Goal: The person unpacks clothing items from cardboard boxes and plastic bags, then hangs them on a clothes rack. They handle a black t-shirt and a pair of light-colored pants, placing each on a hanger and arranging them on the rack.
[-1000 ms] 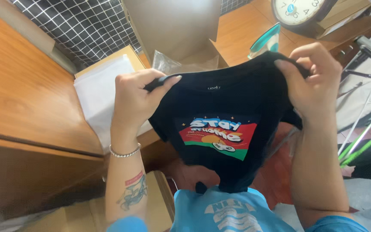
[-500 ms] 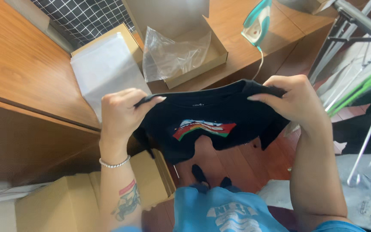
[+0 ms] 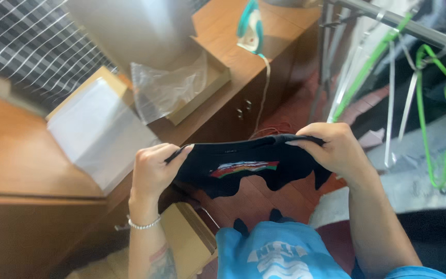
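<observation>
On the wooden desk (image 3: 21, 160) an open cardboard box (image 3: 210, 85) holds a crumpled clear plastic bag (image 3: 166, 90). In front of the chest, the left hand (image 3: 153, 173) and right hand (image 3: 334, 150) each keep a closed grip on the top edge of a black T-shirt (image 3: 243, 165). It stretches left to right, nearly flat, print facing up.

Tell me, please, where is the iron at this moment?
In the head view the teal and white iron stands at the top centre on the wooden counter, just right of the cardboard box with clear plastic.
</observation>
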